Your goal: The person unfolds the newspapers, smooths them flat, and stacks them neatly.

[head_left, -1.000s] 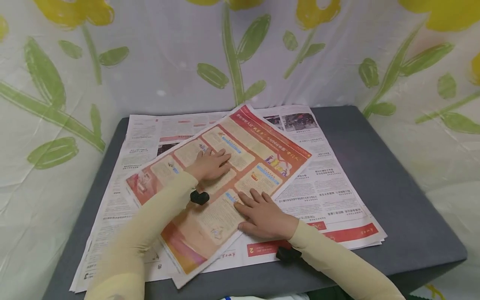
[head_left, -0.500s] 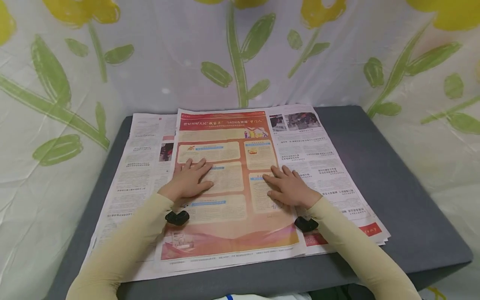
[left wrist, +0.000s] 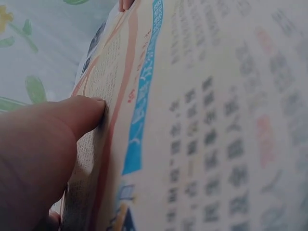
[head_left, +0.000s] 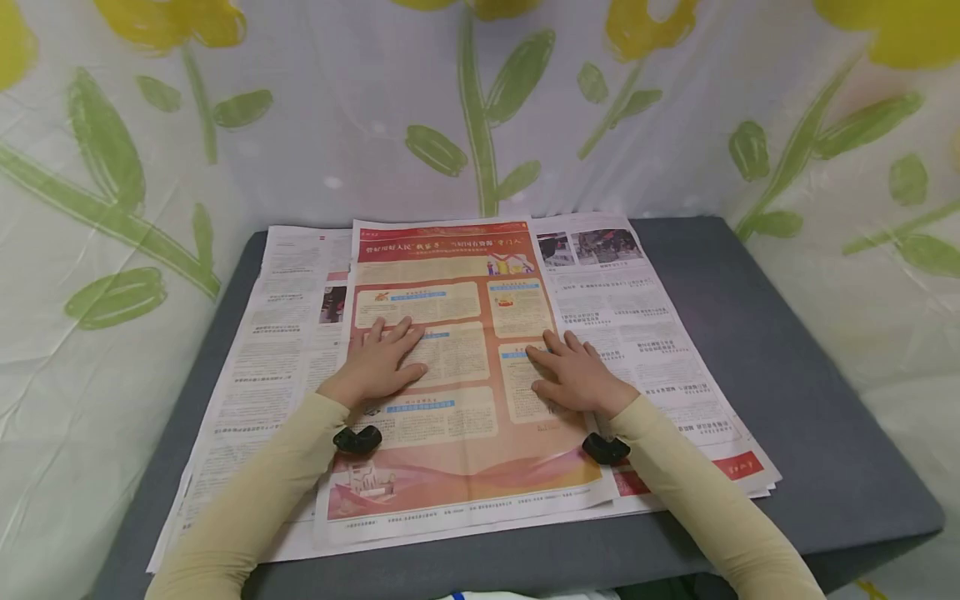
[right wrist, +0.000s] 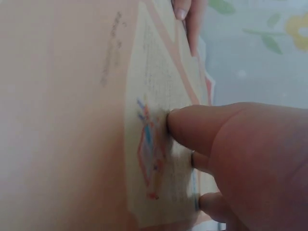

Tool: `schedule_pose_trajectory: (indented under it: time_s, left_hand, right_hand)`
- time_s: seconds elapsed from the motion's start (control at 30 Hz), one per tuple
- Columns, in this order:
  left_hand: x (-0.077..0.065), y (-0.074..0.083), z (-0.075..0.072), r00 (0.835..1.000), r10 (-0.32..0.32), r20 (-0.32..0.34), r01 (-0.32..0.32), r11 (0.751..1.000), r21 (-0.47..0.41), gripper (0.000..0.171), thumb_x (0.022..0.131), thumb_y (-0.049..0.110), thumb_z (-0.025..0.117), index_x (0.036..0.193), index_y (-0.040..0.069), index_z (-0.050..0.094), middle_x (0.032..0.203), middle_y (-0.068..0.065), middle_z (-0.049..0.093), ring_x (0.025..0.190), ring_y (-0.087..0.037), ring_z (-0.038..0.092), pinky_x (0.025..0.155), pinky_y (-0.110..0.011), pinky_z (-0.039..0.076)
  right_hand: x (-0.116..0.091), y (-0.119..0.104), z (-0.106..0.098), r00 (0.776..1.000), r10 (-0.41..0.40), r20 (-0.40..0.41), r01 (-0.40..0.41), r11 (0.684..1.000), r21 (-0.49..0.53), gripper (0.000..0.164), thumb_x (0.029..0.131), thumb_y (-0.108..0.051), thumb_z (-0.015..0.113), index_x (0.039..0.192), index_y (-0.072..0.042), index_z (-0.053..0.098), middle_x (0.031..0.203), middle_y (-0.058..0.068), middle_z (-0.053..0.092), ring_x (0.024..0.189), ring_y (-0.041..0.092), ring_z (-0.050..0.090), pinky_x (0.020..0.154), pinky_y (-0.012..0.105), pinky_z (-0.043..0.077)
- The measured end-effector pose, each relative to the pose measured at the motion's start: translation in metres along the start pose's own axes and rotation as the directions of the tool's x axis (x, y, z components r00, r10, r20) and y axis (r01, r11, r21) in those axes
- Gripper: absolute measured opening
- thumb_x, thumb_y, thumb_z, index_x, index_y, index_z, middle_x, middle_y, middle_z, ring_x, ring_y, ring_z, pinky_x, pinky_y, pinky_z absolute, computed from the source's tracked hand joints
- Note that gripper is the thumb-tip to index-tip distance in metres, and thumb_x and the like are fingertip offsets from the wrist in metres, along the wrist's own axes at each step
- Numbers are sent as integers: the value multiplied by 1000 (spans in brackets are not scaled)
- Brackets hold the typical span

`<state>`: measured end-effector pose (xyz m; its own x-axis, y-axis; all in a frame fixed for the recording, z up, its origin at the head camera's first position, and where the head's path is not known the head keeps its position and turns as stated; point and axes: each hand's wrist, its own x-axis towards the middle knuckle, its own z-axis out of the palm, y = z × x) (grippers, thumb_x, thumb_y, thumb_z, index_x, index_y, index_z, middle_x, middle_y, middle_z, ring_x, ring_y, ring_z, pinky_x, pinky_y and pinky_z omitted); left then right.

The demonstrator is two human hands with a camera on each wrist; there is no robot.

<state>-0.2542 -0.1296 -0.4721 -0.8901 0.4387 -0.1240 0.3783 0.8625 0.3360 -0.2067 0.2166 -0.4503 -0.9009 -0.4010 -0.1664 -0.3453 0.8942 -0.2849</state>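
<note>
A folded newspaper [head_left: 450, 467] with an orange-red printed page lies upright to the viewer, its red headline band at the far end. My left hand [head_left: 378, 362] rests on its left part, fingers spread and straight. On the right part my right hand [head_left: 581, 375] lies flat, fingers extended near that side's edge. Close up in the left wrist view, the left thumb [left wrist: 86, 113] touches the page beside a blue heading strip. The right thumb [right wrist: 202, 127] meets the paper next to a small drawing in the right wrist view.
Beneath the orange page, larger black-and-white newspaper sheets [head_left: 660, 358] spread to both sides. All lie on a dark grey table [head_left: 810, 442]. A pale curtain [head_left: 322, 125] with painted yellow flowers and green stems stands behind and at the sides.
The orange newspaper, slanted a second ago, has turned to lie square with the sheets below. My left hand moved left and my right hand moved right and farther up. The last half second shows almost no movement.
</note>
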Motion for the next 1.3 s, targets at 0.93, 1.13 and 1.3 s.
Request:
schedule_pose_trajectory:
  time_s: [0.93, 1.13, 1.3]
  left_hand:
    - [-109, -45, 12, 951, -264, -163, 239, 958, -157, 54, 103, 19, 46, 154, 0, 40, 161, -40, 18, 146, -69, 7, 110, -84, 9]
    - [-110, -43, 8, 950, -265, -167, 238, 958, -161, 52, 104, 18, 46, 154, 1, 41, 162, -39, 18, 147, -68, 7, 111, -83, 8]
    - [-111, -44, 3, 949, -266, -167, 244, 960, -137, 52, 104, 17, 46, 154, 2, 41, 161, -39, 19, 146, -68, 8, 110, -84, 10]
  right_hand:
    - [63, -166, 33, 951, -275, 141, 296, 941, -165, 72, 95, -59, 61, 156, -26, 40, 165, 13, 32, 153, 38, 29, 124, 57, 27]
    - [61, -215, 57, 938, -305, 164, 333, 923, -192, 88, 88, -72, 60, 160, -28, 35, 170, 9, 24, 158, 36, 22, 125, 54, 25]
    - [61, -231, 67, 940, -306, 151, 332, 923, -195, 94, 86, -74, 62, 162, -26, 32, 172, 8, 18, 160, 35, 15, 126, 55, 21]
